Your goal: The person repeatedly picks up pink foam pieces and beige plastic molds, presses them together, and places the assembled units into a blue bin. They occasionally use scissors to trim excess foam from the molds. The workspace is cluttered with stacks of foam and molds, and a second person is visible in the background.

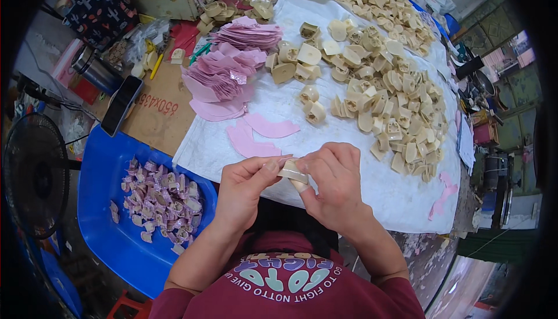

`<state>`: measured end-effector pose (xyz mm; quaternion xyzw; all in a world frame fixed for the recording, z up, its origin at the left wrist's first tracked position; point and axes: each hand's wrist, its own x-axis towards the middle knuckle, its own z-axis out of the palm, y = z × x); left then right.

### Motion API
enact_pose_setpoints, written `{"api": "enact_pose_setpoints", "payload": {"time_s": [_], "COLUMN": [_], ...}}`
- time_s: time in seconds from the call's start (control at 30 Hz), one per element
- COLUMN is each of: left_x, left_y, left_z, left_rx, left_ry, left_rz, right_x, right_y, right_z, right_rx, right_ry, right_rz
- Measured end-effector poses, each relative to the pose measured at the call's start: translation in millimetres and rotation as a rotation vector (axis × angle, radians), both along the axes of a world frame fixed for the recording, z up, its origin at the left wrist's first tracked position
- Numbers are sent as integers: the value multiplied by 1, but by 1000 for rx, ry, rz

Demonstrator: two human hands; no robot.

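1. Over the near edge of the white cloth [343,137], both hands are gripping a small beige piece [300,186] with a shiny strip [292,172] across it. The left hand [244,182] is pinching with thumb and forefinger; the right hand [332,182] is curling its fingers around the other side. Can't tell where every fingertip is pressing.
2. Imo one hand should be steadying while the other is smoothing evenly; slack would probably be causing wrinkles.
3. Off to the left, a blue tub [96,208] is holding purplish pieces [165,200], handily close.
4. Just past the hands, loose pink cutouts [272,127] are lying flat, so they should be easy to pick up.
5. Farther out, a pink stack [224,73] is leaning left of a big beige heap [407,107].
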<state>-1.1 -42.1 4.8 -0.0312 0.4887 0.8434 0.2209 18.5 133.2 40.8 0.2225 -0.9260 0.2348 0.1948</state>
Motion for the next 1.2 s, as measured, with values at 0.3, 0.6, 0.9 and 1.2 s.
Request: {"api": "enact_pose_setpoints", "payload": {"time_s": [0.3,0.6,0.9,1.2], "left_x": [0,-33,-50,-32], "left_y": [-1,-14,-9,-13], "left_z": [5,-2,-10,-34], "left_rx": [-512,-169,-277,-14], "left_ry": [302,121,186,255], "left_rz": [-257,-418,-469,-266], "right_x": [-2,1,7,9], "right_y": [1,10,-2,-7], "right_z": [-9,-20,-42,-40], "right_rx": [84,-75,-626,-871], "right_ry": [-146,-51,-475,-643], "right_rz": [-23,134,-99,-220]}}
